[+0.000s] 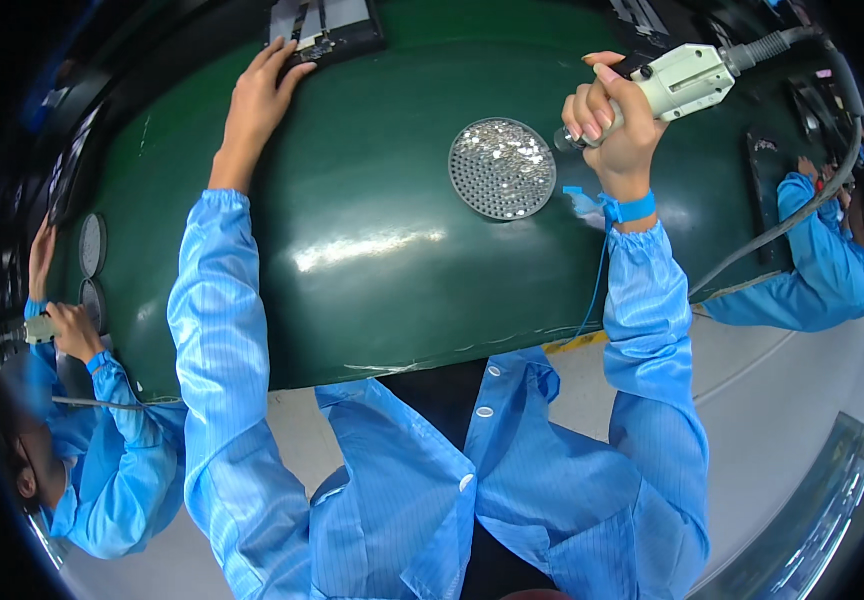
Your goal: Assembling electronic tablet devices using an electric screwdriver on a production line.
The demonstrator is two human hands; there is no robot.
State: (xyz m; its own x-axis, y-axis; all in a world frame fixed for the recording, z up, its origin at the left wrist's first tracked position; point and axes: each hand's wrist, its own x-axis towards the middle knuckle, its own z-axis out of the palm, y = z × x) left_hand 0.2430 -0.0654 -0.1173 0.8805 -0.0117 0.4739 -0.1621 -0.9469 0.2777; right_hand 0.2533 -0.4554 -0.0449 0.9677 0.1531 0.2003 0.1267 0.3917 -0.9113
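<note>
My right hand (617, 120) is closed round the pale body of an electric screwdriver (690, 82), whose narrow end points left and down toward the green mat. Just left of that end lies a round dish (467, 178) dotted with holes, with many tiny shiny pieces heaped in its upper part. At the far edge, my left hand (260, 100) stretches its fingers onto the near corner of a black flat-framed device (352, 38). Its fingertips touch that corner; the device's far part runs out of view. A blue wrist strap (630, 208) circles my right wrist.
The screwdriver's grey cable (797, 215) loops down on the right. A thin blue cord (597, 285) hangs from the strap over the table's near edge. Co-workers in blue sleeves sit at left (137, 440) and right (812, 270). Two more round dishes (93, 245) lie at left.
</note>
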